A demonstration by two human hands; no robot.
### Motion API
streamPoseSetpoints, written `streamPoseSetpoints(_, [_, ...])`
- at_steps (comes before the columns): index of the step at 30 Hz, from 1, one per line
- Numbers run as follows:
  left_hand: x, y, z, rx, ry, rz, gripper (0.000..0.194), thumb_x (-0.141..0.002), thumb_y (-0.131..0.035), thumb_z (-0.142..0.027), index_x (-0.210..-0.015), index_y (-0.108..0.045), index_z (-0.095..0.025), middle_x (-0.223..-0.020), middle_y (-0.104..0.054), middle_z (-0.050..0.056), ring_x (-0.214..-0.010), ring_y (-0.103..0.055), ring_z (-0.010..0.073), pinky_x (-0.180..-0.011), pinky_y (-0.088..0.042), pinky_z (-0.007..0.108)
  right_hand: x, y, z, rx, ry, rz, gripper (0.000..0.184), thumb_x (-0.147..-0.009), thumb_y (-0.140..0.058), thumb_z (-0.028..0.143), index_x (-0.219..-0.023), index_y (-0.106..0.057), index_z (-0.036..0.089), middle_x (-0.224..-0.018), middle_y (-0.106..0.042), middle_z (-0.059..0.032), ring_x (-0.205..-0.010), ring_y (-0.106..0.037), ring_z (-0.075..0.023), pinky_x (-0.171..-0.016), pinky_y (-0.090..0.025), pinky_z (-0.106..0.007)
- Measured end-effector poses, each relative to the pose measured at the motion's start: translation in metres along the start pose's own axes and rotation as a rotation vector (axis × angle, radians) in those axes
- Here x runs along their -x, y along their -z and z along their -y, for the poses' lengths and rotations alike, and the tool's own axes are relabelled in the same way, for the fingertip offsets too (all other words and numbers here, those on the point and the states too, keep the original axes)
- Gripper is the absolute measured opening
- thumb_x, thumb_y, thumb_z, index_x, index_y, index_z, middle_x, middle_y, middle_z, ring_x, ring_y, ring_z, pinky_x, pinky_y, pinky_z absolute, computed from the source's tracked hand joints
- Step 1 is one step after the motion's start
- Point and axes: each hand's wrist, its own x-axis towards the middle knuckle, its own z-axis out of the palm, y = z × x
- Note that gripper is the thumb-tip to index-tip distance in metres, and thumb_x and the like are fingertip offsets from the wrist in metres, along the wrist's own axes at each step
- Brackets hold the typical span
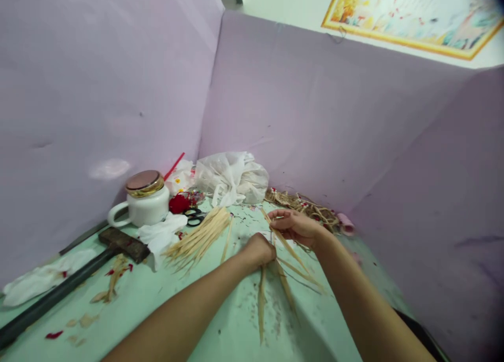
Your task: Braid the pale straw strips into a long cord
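Observation:
My left hand is closed round several flat straw-coloured strips, whose pointed ends fan out below it towards me. My right hand, just above and to the right, pinches one strip near its upper end between thumb and fingers. That strip slants down to the right past my left hand. To the left lies a bundle of pale strips spread on the green table. A single loose strip rests beside the bundle. What lies inside my left fist is hidden.
At the left are a hammer, a white lidded mug, crumpled tissue, black-handled scissors and red yarn. Behind stand a white plastic bag and a heap of twisted dry strands. Purple walls enclose the table.

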Motion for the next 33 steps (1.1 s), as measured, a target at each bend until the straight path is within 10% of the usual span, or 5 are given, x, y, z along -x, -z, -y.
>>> streamPoseSetpoints(4, [0.016,0.01,-0.016,-0.078,0.27,0.006,0.011,-0.053,-0.052,-0.012,-0.047,-0.044,-0.015,-0.033,-0.035,-0.004,-0.03,-0.029,0.0063,-0.033,-0.02,0.02,0.034,0.031,-0.029,0.332,0.023,-0.069,0.008,-0.062,-0.061,0.016,-0.068,-0.057,0.013,-0.047,-0.05,0.0048,-0.039,-0.041,-0.0041,-0.04,-0.03,-0.016])
streamPoseSetpoints(12, [0.02,0.012,-0.024,-0.098,0.226,0.049,0.016,-0.053,-0.047,-0.014,-0.039,-0.04,-0.015,-0.03,-0.031,-0.005,-0.026,-0.025,0.0047,-0.029,-0.014,0.018,0.032,0.04,-0.07,0.799,0.042,-0.217,0.017,-0.057,-0.056,0.014,-0.07,-0.067,0.013,-0.062,-0.063,-0.0017,-0.055,-0.051,-0.0099,-0.05,-0.036,-0.019])
streamPoseSetpoints(33, [0.017,0.008,-0.023,-0.148,0.247,0.048,0.017,-0.053,-0.051,-0.021,-0.04,-0.041,-0.016,-0.031,-0.032,-0.007,-0.025,-0.023,0.0035,-0.027,-0.012,0.018,0.03,0.028,-0.077,1.013,0.193,-0.382,0.014,-0.064,-0.055,0.021,-0.068,-0.068,0.019,-0.069,-0.066,-0.0038,-0.061,-0.053,-0.0132,-0.051,-0.028,-0.022])
